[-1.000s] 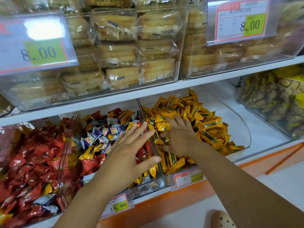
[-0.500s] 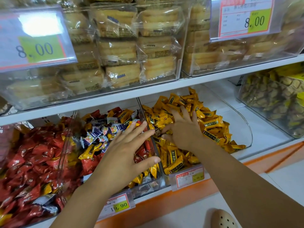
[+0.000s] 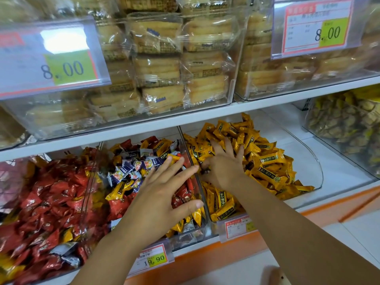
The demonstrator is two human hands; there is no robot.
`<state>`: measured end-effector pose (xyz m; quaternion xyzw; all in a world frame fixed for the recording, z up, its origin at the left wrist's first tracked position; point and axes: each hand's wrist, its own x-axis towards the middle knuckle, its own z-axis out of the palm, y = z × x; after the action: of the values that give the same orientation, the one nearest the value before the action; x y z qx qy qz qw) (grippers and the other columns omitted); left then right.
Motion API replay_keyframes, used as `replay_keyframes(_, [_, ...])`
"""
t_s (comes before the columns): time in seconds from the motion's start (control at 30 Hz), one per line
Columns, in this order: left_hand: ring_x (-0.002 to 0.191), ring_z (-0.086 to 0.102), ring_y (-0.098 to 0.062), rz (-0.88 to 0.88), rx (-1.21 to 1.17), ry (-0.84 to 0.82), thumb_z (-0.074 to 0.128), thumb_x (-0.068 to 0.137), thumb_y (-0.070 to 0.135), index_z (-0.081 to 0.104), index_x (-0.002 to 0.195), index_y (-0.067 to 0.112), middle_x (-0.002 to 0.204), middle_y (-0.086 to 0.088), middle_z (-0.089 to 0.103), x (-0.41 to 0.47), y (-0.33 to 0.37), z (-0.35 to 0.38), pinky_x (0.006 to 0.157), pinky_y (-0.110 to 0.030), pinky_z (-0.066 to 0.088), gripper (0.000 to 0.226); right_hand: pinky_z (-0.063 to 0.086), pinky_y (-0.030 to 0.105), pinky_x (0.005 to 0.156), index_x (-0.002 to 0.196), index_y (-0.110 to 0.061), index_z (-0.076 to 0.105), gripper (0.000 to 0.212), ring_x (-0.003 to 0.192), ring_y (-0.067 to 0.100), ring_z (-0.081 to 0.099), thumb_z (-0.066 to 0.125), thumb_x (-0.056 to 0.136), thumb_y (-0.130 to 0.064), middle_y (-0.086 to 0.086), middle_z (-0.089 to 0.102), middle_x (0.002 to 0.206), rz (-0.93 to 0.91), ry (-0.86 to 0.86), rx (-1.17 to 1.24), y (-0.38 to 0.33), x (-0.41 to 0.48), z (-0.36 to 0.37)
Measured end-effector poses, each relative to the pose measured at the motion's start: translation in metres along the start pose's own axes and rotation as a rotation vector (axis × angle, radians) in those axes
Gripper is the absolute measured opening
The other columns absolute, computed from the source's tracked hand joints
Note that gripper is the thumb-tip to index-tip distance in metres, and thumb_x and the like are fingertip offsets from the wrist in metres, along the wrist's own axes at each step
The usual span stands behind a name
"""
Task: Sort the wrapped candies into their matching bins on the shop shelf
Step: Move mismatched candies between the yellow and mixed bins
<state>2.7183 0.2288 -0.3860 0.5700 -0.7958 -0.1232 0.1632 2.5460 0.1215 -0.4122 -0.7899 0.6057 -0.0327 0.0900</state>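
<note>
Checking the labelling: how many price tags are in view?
4: left upper tag, right upper tag, 19.90 tag on the mixed bin, blurred tag on the yellow bin. Others may be hidden.

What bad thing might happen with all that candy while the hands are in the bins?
1. The right hand presses into the heaped yellow candies. Some lie right at the clear bin's low front edge and might slide out onto the shelf.
2. The left hand hovers flat over the middle bin, where red candies and blue-and-white candies are mixed with yellow ones. A sweep there might drag wrong ones along.
</note>
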Motion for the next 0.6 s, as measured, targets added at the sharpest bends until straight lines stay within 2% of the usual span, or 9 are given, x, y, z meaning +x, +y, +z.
replay_keyframes(0.07, [0.137, -0.023, 0.012, -0.008, -0.001, 0.012, 0.023, 0.071, 0.086, 0.008, 0.136, 0.068, 0.151, 0.037, -0.008, -0.002, -0.001, -0.002, 0.113, -0.027, -0.011, 0.069, -0.012, 0.064, 0.111, 0.085, -0.044, 0.068, 0.004, 0.145, 0.029, -0.015, 0.067, 0.082, -0.046, -0.006, 0.008, 0.16, -0.005, 0.043, 0.153, 0.004, -0.004, -0.009])
replay_keyframes(0.13, [0.138, -0.021, 0.011, -0.011, 0.017, 0.021, 0.023, 0.072, 0.085, 0.01, 0.137, 0.066, 0.151, 0.036, -0.007, -0.006, -0.003, -0.004, 0.113, -0.027, -0.011, 0.069, -0.004, 0.056, 0.115, 0.073, -0.044, 0.064, 0.012, 0.147, 0.024, -0.004, 0.07, 0.082, -0.04, -0.01, 0.022, 0.156, -0.006, 0.095, 0.299, 0.007, -0.009, -0.022])
replay_keyframes(0.2, [0.139, -0.017, 0.01, -0.002, 0.015, 0.027, 0.025, 0.075, 0.085, 0.014, 0.139, 0.062, 0.152, 0.035, -0.003, -0.012, -0.005, -0.004, 0.115, -0.029, -0.009, 0.069, 0.018, 0.037, 0.114, 0.074, -0.04, 0.064, 0.012, 0.141, 0.021, 0.023, 0.071, 0.083, -0.036, -0.008, 0.045, 0.143, -0.041, 0.195, 0.42, 0.007, -0.014, -0.04])
replay_keyframes(0.27, [0.139, -0.015, 0.012, -0.001, 0.002, 0.018, 0.024, 0.075, 0.084, 0.017, 0.14, 0.06, 0.15, 0.038, -0.002, -0.017, -0.004, -0.004, 0.114, -0.023, -0.01, 0.07, 0.04, 0.016, 0.086, 0.081, -0.027, 0.068, 0.004, 0.109, 0.009, 0.055, 0.07, 0.085, -0.027, -0.004, 0.066, 0.111, -0.063, 0.286, 0.701, 0.002, -0.02, -0.056])
replay_keyframes(0.33, [0.137, -0.012, 0.017, 0.003, -0.008, 0.02, 0.026, 0.077, 0.082, 0.02, 0.14, 0.059, 0.146, 0.042, 0.001, -0.022, -0.001, -0.006, 0.111, -0.015, -0.011, 0.068, 0.043, 0.009, 0.06, 0.092, -0.011, 0.069, 0.007, 0.07, -0.001, 0.061, 0.068, 0.087, -0.017, 0.001, 0.068, 0.084, -0.07, 0.29, 1.016, -0.012, -0.023, -0.066])
replay_keyframes(0.4, [0.135, -0.01, 0.02, 0.011, -0.008, 0.024, 0.028, 0.079, 0.078, 0.024, 0.141, 0.056, 0.145, 0.044, 0.004, -0.025, 0.004, -0.007, 0.107, -0.008, -0.011, 0.066, 0.05, 0.012, 0.06, 0.105, -0.005, 0.065, 0.018, 0.065, -0.002, 0.062, 0.067, 0.087, -0.009, 0.004, 0.068, 0.084, -0.128, 0.248, 1.173, -0.031, -0.024, -0.065])
replay_keyframes(0.47, [0.135, -0.007, 0.021, 0.015, -0.019, 0.036, 0.027, 0.079, 0.078, 0.026, 0.142, 0.054, 0.147, 0.041, 0.008, -0.026, 0.006, -0.007, 0.107, -0.006, -0.009, 0.068, 0.054, 0.017, 0.075, 0.118, -0.009, 0.062, 0.03, 0.083, 0.003, 0.065, 0.066, 0.088, -0.012, 0.002, 0.069, 0.1, -0.171, 0.241, 1.068, -0.038, -0.021, -0.059])
replay_keyframes(0.53, [0.137, -0.003, 0.018, 0.016, -0.044, 0.048, 0.028, 0.08, 0.079, 0.026, 0.142, 0.052, 0.149, 0.039, 0.01, -0.024, 0.007, -0.005, 0.111, -0.012, -0.002, 0.068, 0.047, 0.008, 0.067, 0.124, -0.017, 0.06, 0.031, 0.078, -0.008, 0.058, 0.06, 0.093, -0.017, -0.006, 0.066, 0.105, -0.149, 0.228, 0.861, -0.022, -0.023, -0.064])
replay_keyframes(0.6, [0.138, -0.005, 0.016, 0.003, -0.065, 0.04, 0.033, 0.083, 0.076, 0.022, 0.144, 0.051, 0.151, 0.037, 0.005, -0.021, 0.01, -0.005, 0.114, -0.016, 0.0, 0.067, 0.045, 0.01, 0.066, 0.12, -0.027, 0.063, 0.025, 0.078, -0.006, 0.058, 0.055, 0.096, -0.023, -0.013, 0.063, 0.103, -0.103, 0.105, 0.624, 0.008, -0.03, -0.072])
